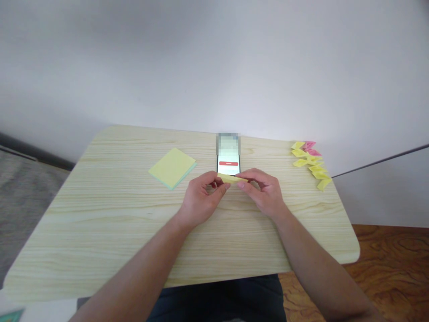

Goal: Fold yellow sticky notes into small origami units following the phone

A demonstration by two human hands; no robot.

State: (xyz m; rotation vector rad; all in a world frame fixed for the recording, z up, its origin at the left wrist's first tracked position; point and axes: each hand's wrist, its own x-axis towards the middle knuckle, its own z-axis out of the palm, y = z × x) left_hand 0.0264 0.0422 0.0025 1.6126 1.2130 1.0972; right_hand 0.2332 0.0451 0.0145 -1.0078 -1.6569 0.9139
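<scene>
Between my two hands is a narrow folded strip of yellow paper point(232, 179), held a little above the table just in front of the phone. My left hand point(204, 197) pinches its left end between thumb and fingers. At the other end, my right hand point(263, 192) grips the strip in the same way, thumb toward me. Part of the paper is hidden behind the fingertips. Directly beyond it, a phone point(228, 156) with a lit screen and a red bar leans or lies near the wall; I cannot tell which.
A stack of yellow and green paper sheets point(172, 167) lies to the left. Several folded yellow paper pieces point(315, 171) and pink folded pieces point(311, 148) sit along the right edge of the wooden table point(110, 232). A white wall point(214, 67) borders the back.
</scene>
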